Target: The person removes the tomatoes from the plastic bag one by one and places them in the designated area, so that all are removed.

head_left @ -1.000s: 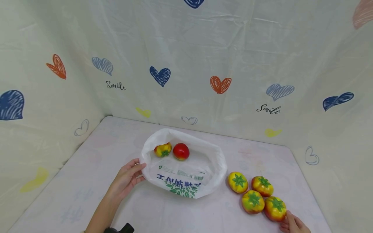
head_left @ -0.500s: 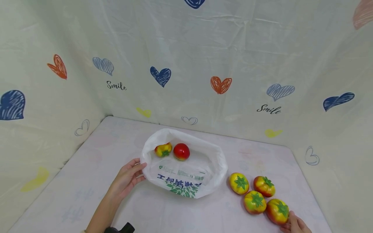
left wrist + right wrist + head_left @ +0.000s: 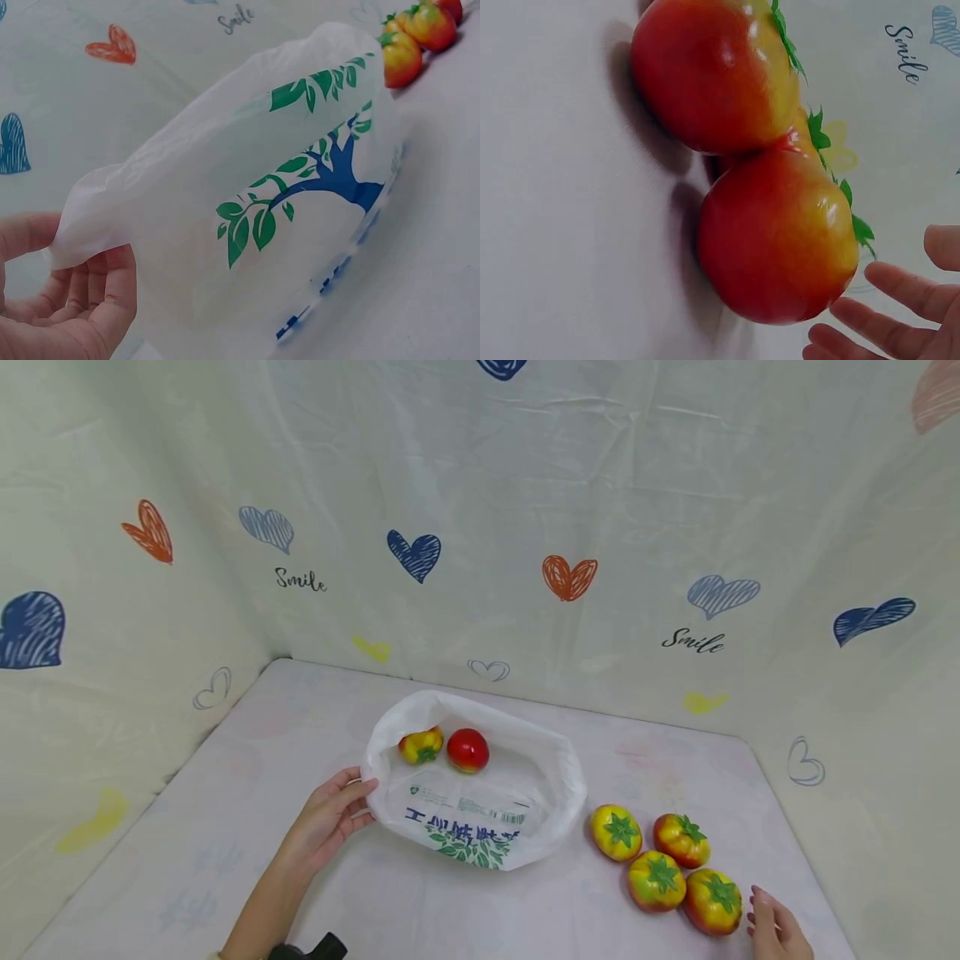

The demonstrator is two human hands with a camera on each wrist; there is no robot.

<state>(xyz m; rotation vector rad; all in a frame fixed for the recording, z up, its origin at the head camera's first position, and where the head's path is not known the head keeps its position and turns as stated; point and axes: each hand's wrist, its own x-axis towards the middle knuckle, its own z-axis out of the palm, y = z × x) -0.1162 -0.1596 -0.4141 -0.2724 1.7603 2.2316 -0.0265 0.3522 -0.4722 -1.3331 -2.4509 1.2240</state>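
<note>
My left hand [image 3: 330, 821] pinches the left rim of a white plastic bag [image 3: 564, 785] between thumb and fingers, and the bag's mouth stands wide. Inside lie a yellow-red tomato [image 3: 421, 747], partly covered by a fold, and a red tomato [image 3: 468, 751]. Several yellow-red tomatoes with green leafy tops sit in a cluster right of the bag. Beside the nearest of these, a tomato [image 3: 712, 902] at the lower right, my right hand [image 3: 777, 927] holds nothing. In the right wrist view its fingers [image 3: 911, 292] are extended near that tomato [image 3: 776, 240].
A pale cloth covers the table [image 3: 247, 777]. Behind it hangs a white curtain [image 3: 480, 510] printed with hearts and "Smile". A dark device [image 3: 309, 948] shows near my left forearm.
My right hand has drawn back to the right from the lower right tomato, which it touched before. The clustered tomatoes shifted slightly rightward earlier. My left hand and the bag have stayed put.
</note>
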